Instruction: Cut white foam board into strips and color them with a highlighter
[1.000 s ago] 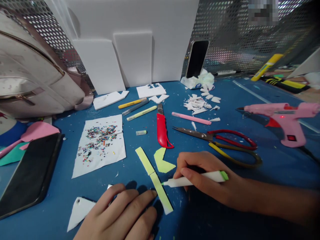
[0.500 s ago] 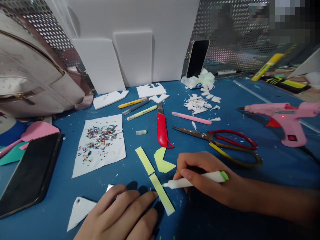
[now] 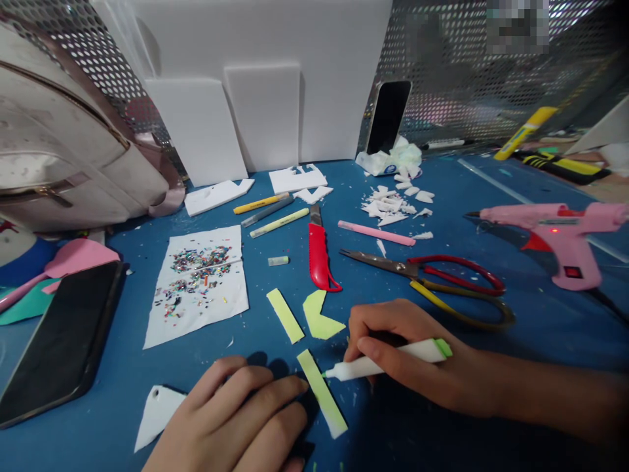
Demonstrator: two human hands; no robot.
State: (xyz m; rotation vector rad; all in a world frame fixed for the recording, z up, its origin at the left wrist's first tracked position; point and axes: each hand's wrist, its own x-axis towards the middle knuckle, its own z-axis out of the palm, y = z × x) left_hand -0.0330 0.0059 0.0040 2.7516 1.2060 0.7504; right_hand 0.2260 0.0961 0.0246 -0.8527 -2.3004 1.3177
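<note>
My right hand (image 3: 417, 360) grips a white marker (image 3: 358, 368) with a green end, its green tip against the edge of a pale yellow-green strip (image 3: 322, 392). The strip's near end is still white. My left hand (image 3: 240, 413) lies with fingers stretched out, a fingertip at the strip's left edge. Just beyond lie a second yellow-green strip (image 3: 285, 316) and an angular yellow-green piece (image 3: 319, 320). A white cut piece with a hole (image 3: 156, 416) is partly covered by my left hand.
Around them lie a red utility knife (image 3: 319, 259), scissors (image 3: 417, 269), a pink glue gun (image 3: 555, 229) with a lit red light, several markers, white scraps (image 3: 386, 204) and a paper with colourful bits (image 3: 162, 314). A phone (image 3: 61, 341) lies left; white boards (image 3: 196, 131) stand behind.
The near strip has shifted slightly towards me, widening the gap between it and the other strip. The marker tip has moved a little down and right with my right hand.
</note>
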